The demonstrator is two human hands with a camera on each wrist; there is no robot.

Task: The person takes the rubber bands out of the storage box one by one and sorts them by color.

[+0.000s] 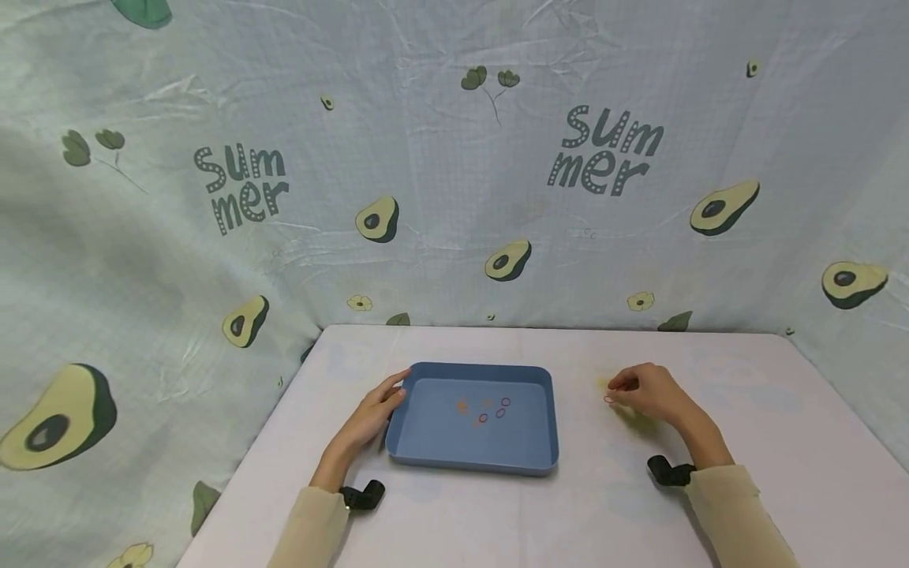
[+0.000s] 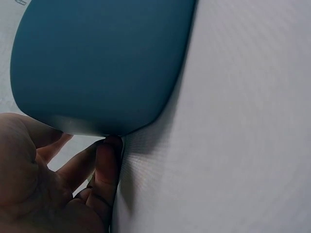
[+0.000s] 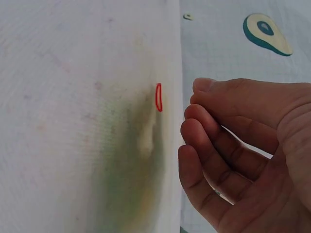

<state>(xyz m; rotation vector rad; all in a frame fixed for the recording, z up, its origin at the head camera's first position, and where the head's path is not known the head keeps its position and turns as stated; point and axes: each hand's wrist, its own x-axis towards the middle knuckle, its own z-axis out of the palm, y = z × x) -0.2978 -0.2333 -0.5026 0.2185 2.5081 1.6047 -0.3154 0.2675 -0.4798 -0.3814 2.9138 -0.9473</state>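
Observation:
A blue rectangular tray (image 1: 472, 465) lies on the table, with several small thin red rings (image 1: 506, 402) and faint orange-tan spots inside. My left hand (image 1: 371, 414) holds the tray by its left end near the far corner. In the left wrist view, fingertips (image 2: 114, 141) meet the outer wall low down by the cloth; the thumb's contact is partly hidden. Right of the tray, my right hand (image 1: 649, 392) hovers with thumb and bent fingers close together. One red ring (image 3: 159, 97) shows just beyond the fingertips, apart from them in the right wrist view.
A pale cloth (image 1: 568, 505) with faint yellow and green print covers the table. Behind it hangs a curtain (image 1: 433, 142) printed with avocados and lettering. Black cameras (image 1: 364, 495) are strapped on both wrists.

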